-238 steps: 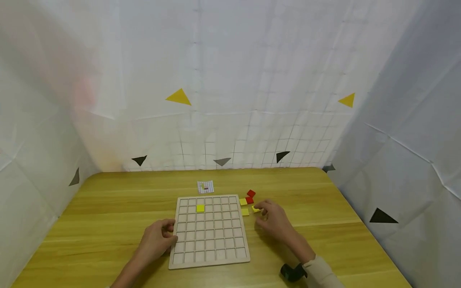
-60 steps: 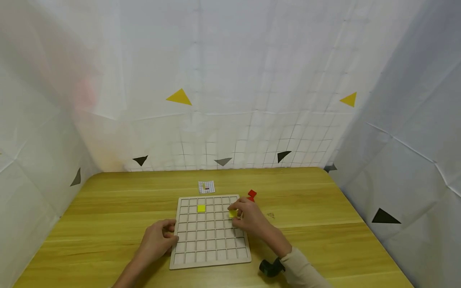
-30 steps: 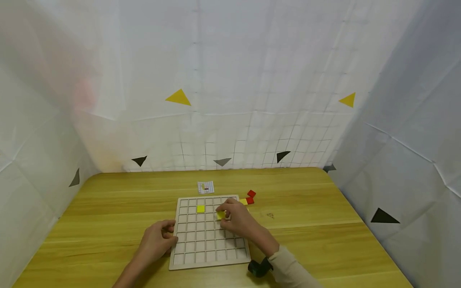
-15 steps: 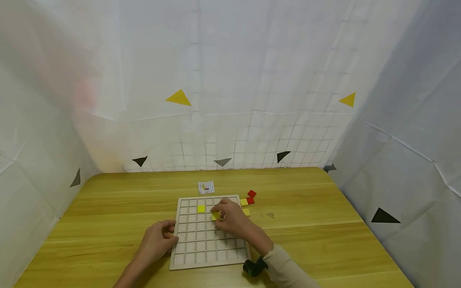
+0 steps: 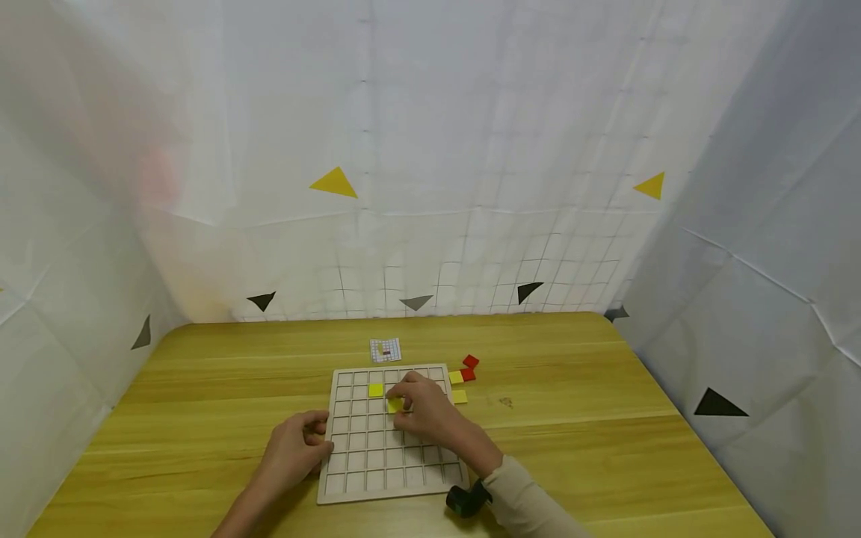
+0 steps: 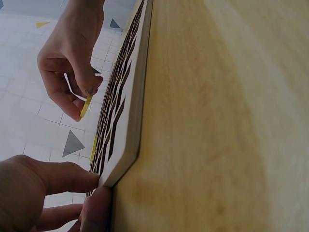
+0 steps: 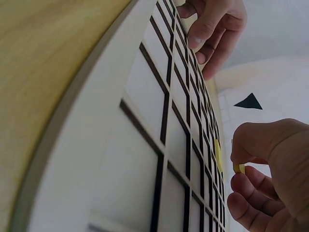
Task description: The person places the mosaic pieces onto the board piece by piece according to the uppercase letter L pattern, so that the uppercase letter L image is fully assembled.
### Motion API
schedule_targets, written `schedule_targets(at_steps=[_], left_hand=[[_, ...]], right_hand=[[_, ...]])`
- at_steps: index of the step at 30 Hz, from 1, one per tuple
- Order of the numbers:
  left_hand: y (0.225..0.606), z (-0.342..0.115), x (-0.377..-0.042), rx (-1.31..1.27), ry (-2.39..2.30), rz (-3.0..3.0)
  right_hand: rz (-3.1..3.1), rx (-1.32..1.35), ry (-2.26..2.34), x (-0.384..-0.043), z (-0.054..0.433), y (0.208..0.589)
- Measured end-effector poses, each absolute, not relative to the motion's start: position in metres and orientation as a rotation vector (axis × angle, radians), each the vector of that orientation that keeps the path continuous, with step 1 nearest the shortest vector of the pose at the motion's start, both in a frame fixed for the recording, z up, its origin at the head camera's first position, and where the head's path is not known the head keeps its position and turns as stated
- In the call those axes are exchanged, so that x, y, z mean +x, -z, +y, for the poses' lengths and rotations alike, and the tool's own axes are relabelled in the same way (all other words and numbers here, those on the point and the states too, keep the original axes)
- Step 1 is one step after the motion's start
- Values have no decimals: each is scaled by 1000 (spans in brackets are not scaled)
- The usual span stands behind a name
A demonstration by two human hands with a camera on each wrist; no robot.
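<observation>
A pale wooden grid board [image 5: 377,459] lies on the table, and one yellow tile [image 5: 375,390] sits in a cell of its second row from the back. My left hand [image 5: 292,448] grips the board's left edge; the left wrist view has thumb and finger [image 6: 67,178] pinching the rim near a corner. Over the board, my right hand [image 5: 427,409] pinches another yellow square tile [image 5: 394,406] between thumb and fingers. Both wrist views show that held tile [image 6: 86,106] raised above the grid, tilted on edge. In the head view it appears just right and nearer than the placed tile.
Beside the board's right edge lie two yellow tiles [image 5: 460,397] and two red tiles [image 5: 471,362]. A small card [image 5: 386,350] printed with a coloured grid lies behind the board. White sheets with triangle marks [image 5: 334,182] enclose the table [image 5: 572,448].
My right hand has picked up a yellow tile from right of the board and carried it left over the grid, more slowly of late. My left hand stays at the board's edge.
</observation>
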State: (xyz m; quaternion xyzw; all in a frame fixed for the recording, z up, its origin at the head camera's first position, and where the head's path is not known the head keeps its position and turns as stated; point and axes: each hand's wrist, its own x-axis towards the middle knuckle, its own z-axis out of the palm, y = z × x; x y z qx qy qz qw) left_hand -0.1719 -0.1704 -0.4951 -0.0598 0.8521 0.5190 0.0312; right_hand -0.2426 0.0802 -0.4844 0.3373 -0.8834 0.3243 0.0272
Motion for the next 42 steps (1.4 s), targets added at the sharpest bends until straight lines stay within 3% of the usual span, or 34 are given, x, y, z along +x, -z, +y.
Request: schedule_targets(at_steps=[42], left_hand=[[499,-173,-174,-165,-1612,2636]], right_hand=[[-2756,1089,-983,-257,48,488]])
